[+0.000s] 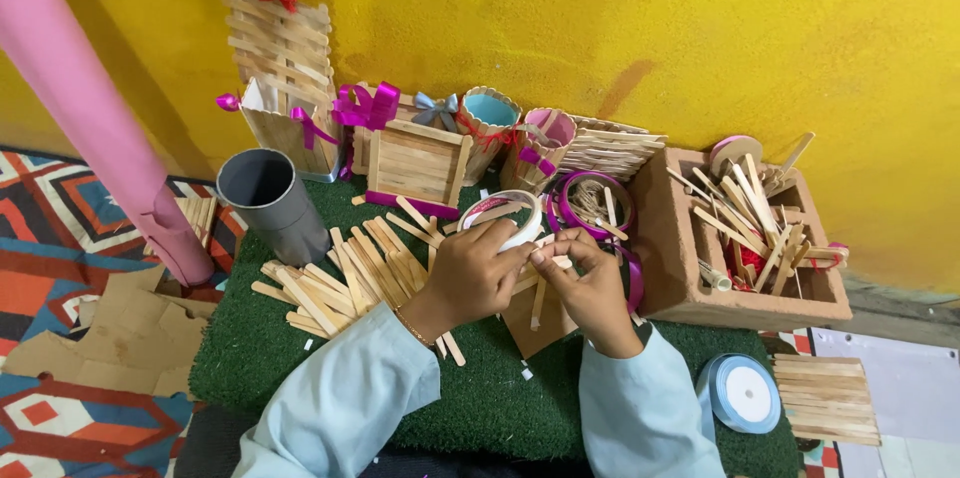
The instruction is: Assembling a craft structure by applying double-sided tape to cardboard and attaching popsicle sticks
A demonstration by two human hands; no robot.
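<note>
Green turf mat [480,408], white tape roll [505,218] — seemingly double-sided — in left hand [470,273]

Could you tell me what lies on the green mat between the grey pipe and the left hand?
In the head view, loose wooden craft sticks lie scattered between the grey pipe and the left hand.

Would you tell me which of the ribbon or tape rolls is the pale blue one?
The pale blue ribbon roll, lying flat by the right sleeve; the others are pink or white.

Bright, even daylight — soft shadows, sharp.
</note>
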